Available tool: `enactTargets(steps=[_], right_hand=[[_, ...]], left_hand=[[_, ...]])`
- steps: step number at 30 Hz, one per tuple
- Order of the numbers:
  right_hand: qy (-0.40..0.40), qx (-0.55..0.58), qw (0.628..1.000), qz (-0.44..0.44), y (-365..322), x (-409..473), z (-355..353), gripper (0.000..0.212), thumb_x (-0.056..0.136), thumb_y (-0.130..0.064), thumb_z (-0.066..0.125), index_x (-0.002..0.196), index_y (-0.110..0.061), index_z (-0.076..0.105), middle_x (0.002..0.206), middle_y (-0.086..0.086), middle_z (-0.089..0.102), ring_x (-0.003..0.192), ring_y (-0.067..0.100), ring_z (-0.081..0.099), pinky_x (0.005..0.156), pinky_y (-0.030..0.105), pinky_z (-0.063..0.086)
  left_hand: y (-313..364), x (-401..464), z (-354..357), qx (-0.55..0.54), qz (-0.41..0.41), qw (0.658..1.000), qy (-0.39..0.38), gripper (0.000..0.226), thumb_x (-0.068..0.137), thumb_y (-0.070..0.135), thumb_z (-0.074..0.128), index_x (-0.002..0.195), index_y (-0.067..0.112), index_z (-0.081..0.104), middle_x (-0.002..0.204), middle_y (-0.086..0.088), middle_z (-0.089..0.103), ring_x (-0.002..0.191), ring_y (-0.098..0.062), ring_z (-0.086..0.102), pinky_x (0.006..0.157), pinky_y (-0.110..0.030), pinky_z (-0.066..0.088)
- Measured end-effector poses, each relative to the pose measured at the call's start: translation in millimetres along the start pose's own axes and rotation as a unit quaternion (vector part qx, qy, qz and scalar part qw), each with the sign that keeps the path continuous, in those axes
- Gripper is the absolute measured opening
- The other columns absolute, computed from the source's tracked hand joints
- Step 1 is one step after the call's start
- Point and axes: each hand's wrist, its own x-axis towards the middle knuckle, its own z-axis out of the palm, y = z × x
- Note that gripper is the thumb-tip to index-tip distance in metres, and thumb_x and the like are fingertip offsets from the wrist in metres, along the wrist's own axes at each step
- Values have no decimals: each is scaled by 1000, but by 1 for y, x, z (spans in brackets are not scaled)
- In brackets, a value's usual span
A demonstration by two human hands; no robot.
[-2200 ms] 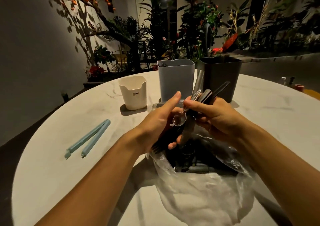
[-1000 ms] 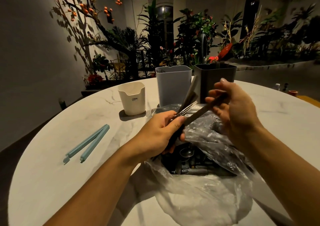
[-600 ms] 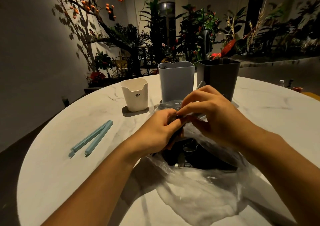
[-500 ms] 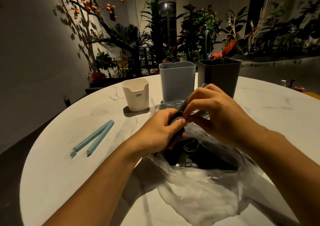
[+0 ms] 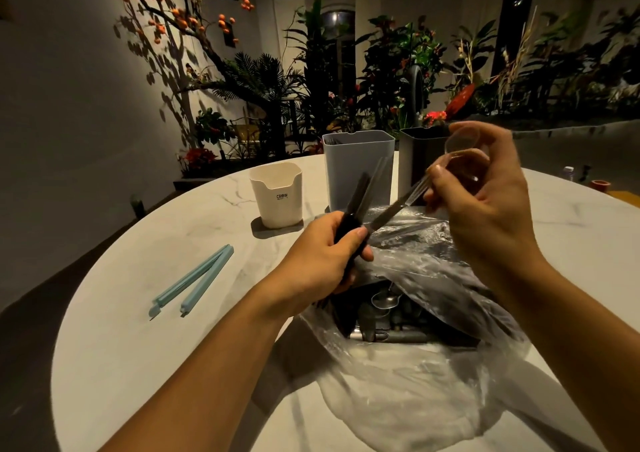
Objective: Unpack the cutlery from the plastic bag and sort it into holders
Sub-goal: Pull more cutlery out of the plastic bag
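Your left hand [image 5: 322,257] grips a small bunch of cutlery [image 5: 363,202] by the dark handles, fingers curled tight round it. It sits just above the open plastic bag [image 5: 415,382], so nothing falls far if it slips. Your right hand [image 5: 485,202] is up near the dark holder [image 5: 419,161]. Its fingers pinch one shiny piece [image 5: 415,192]. That piece is blurred, so you cannot tell if it is a fork or a spoon. Its far end reaches back to the bunch, as if you are pulling it out to sort it alone.

More cutlery lies in the bag on the desk [image 5: 138,313], a spoon [image 5: 384,301] among it, so most of the job is still to do. Three holders stand in a row behind the bag: the cream holder [image 5: 277,195], the grey holder [image 5: 356,167] and the dark one. They are close, so each piece has a short trip. A blue bag clip [image 5: 194,282] lies open to the left, out of the way.
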Motion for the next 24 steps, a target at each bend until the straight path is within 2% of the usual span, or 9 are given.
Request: enactTargets(steps=[2, 4, 8, 11, 13, 16, 19, 24], right_hand=[[13, 35, 999, 18, -2, 0, -1, 36, 97, -2, 54, 127, -20, 43, 94, 6, 60, 79, 18, 66, 67, 31, 59], [-14, 29, 999, 38, 1, -2, 1, 25, 100, -5, 51, 122, -17, 48, 91, 9, 63, 72, 16, 66, 61, 28, 58], [-85, -10, 992, 95, 10, -3, 22, 10, 100, -16, 54, 106, -15, 62, 84, 3, 70, 71, 16, 68, 57, 28, 56], [-129, -39, 985, 107, 6, 10, 44, 12, 97, -16, 60, 93, -22, 69, 85, -1, 72, 73, 13, 68, 58, 24, 55], [-158, -30, 981, 110, 0, 25, 57, 12, 95, -11, 62, 93, -20, 70, 85, 3, 72, 70, 12, 68, 58, 22, 55], [-175, -45, 978, 100, -9, 45, 73, 13, 92, -8, 66, 104, -15, 66, 87, 5, 73, 72, 17, 72, 64, 28, 61], [-185, -66, 977, 81, -14, 64, 94, 11, 92, -8, 67, 102, -9, 63, 86, 7, 73, 71, 18, 72, 65, 32, 62], [-192, -111, 974, 42, -11, 90, 136, 6, 91, -15, 70, 90, -19, 66, 88, 2, 71, 77, 16, 70, 67, 31, 60]], left_hand=[[1, 2, -1, -37, 3, 998, 41, 17, 106, 21, 47, 103, 8, 57, 74, 3, 67, 50, -11, 50, 44, -21, 42], [4, 5, -2, -64, 14, 994, 87, 22, 107, 21, 46, 100, 3, 57, 65, 3, 63, 47, -10, 48, 42, -21, 40], [13, 11, -2, -105, 21, 983, 150, 26, 107, 23, 45, 95, 4, 58, 72, -12, 58, 49, -14, 48, 43, -26, 40], [23, 15, -7, -105, 34, 981, 158, 22, 107, 21, 45, 103, 2, 55, 79, -10, 62, 49, -13, 49, 43, -27, 40], [30, 17, -16, -104, 45, 981, 157, 20, 107, 21, 43, 106, 4, 54, 82, -6, 64, 49, -12, 49, 43, -26, 40], [38, 22, -36, -87, 50, 981, 167, 20, 108, 21, 41, 103, 6, 54, 81, -5, 62, 49, -12, 48, 43, -25, 40], [40, 29, -61, -77, 33, 980, 183, 23, 108, 23, 41, 94, 12, 55, 84, -13, 60, 51, -15, 46, 46, -27, 38], [31, 46, -94, -72, 26, 976, 206, 17, 108, 23, 41, 102, 13, 53, 84, -4, 63, 54, -12, 48, 46, -25, 40]])
